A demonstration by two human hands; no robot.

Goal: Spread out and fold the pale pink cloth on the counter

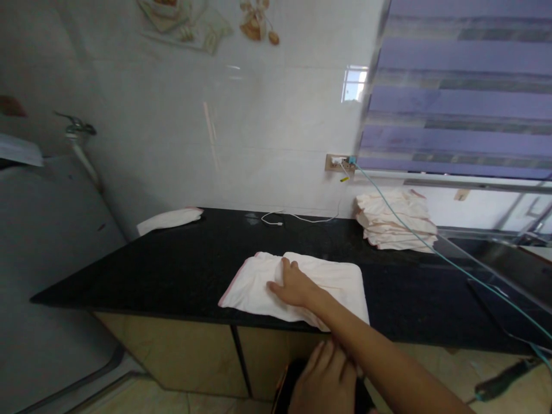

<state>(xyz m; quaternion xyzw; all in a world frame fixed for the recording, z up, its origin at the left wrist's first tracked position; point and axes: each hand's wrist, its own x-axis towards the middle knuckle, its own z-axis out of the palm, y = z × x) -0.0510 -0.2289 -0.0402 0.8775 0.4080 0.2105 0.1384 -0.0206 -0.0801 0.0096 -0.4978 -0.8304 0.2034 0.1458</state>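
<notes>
A white cloth [340, 279] with a pinkish edge lies folded on the black countertop, close to its front edge. Reaching in from the lower right, my right hand [293, 286] rests palm down on the left-middle part of this cloth. Its thumb is spread to the left and its fingers lie on the fabric. My left hand [325, 379] is low in the view, off the counter and below my right forearm. Its fingers point upward, side by side and stretched out, with nothing visible in them. A dark item lies behind it, too hidden to name.
A stack of similar cloths [394, 221] stands at the back right. Another white cloth [170, 219] lies at the left end. A white cable [302, 218] runs along the wall. A teal cord [409, 227] slants from the socket [340, 163] toward the lower right, near a sink [513, 259].
</notes>
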